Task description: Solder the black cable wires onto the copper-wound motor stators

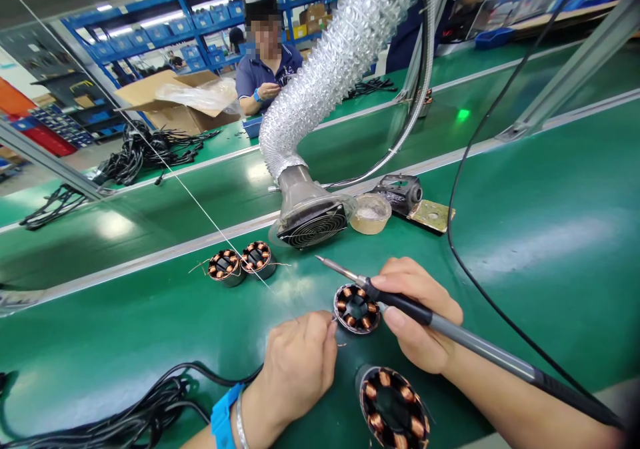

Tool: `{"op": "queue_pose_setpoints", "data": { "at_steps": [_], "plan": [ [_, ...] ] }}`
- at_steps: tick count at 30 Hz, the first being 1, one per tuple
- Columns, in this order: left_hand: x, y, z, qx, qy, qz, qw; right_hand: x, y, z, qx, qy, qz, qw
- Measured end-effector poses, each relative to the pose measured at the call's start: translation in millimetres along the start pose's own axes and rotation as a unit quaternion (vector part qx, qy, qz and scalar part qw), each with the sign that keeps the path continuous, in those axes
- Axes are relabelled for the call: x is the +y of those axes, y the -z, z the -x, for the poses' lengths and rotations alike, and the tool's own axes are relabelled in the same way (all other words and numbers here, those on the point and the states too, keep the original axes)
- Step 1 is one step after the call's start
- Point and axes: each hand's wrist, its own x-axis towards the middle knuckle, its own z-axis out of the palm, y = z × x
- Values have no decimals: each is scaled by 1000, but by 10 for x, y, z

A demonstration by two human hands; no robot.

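A copper coil (371, 391) lies nearest on the table (165, 322). Just beyond it, the left hand (300, 355) pinches its fingers together at the left edge of a second coil (367, 321), on the rim or a wire, I cannot tell which. The right hand (425, 315) is curled around a soldering iron (465, 337), tip pointing far left. Farther left, two more coils (264, 272) stand by a fan hood (320, 225).
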Motion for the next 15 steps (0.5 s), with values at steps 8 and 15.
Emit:
{"op": "queue_pose_setpoints", "data": {
  "at_steps": [8,15],
  "plan": [
    [1,0,3,-1,13,25,1000,37,-24,48,4,-13,-5,1000],
    [71,183,-257,-17,119,181,976,114,-109,91,-41,-50,15,998]
  ]
}}
